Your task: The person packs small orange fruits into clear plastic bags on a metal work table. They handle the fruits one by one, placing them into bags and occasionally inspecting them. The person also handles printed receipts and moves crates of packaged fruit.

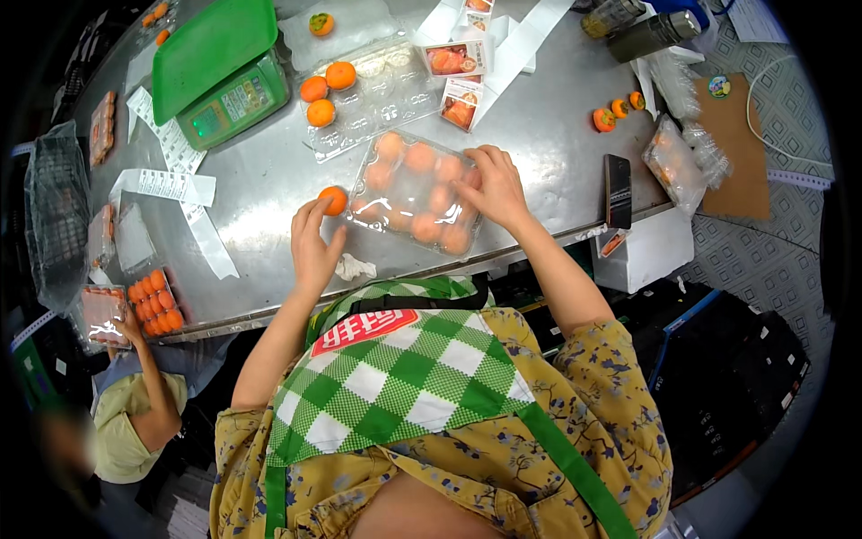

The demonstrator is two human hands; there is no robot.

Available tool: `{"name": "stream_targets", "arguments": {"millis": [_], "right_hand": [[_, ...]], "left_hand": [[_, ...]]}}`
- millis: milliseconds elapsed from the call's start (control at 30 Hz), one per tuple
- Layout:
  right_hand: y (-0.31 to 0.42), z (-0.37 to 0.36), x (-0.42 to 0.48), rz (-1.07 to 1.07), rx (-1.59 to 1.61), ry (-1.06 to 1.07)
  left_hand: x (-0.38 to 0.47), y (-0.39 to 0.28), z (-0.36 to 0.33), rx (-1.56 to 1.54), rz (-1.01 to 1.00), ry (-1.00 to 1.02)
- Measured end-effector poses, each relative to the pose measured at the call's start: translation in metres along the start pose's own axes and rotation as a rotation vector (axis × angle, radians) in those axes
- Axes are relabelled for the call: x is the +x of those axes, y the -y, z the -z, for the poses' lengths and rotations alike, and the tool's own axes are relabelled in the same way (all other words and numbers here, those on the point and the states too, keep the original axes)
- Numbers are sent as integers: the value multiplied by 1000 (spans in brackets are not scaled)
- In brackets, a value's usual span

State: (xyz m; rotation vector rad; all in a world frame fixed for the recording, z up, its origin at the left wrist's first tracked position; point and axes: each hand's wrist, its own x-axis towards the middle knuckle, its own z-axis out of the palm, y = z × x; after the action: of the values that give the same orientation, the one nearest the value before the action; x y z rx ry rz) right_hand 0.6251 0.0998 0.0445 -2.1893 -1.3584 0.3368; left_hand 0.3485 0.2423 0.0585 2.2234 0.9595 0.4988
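A clear plastic clamshell tray [411, 195] filled with orange persimmons lies on the steel table, its lid over the fruit. My right hand [498, 185] rests on its right edge, fingers on the far corner and thumb on the lid. My left hand [316, 242] touches a single persimmon [333, 201] just left of the tray; whether the fingers grip it I cannot tell. Beyond lies an open, clear tray [384, 94] with three loose persimmons [320, 112] at its left part. A further persimmon [321, 24] sits on a whitish sheet behind it.
A green scale [232, 101] stands back left, near label strips [168, 186]. Printed fruit labels [458, 59] lie behind the tray. A phone [617, 192], small persimmons [604, 120] and a flask [653, 35] are at right. A co-worker's hand [128, 329] holds a packed tray at left.
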Motion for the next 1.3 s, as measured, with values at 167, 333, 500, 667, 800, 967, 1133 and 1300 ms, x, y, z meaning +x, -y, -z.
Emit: {"name": "stream_targets", "arguments": {"millis": [167, 333, 500, 667, 800, 967, 1133, 1300], "right_hand": [[6, -7, 18, -26, 0, 129], [2, -9, 25, -30, 6, 158], [6, -6, 25, -41, -8, 199], [21, -13, 8, 188, -182, 102], [63, -10, -19, 221, -265, 417], [78, -15, -32, 230, -380, 479], [76, -16, -34, 254, -428, 474], [72, -6, -31, 310, -388, 433]], "left_hand": [[0, -14, -6, -226, 210, 212], [-9, -10, -16, -240, 489, 361], [-18, 3, -26, -344, 459, 357], [-18, 9, -31, -302, 430, 345], [-15, 8, -30, -304, 453, 379], [-19, 4, -28, -367, 495, 357], [-27, 12, -35, -463, 496, 349], [-30, 20, -40, -407, 408, 268]]}}
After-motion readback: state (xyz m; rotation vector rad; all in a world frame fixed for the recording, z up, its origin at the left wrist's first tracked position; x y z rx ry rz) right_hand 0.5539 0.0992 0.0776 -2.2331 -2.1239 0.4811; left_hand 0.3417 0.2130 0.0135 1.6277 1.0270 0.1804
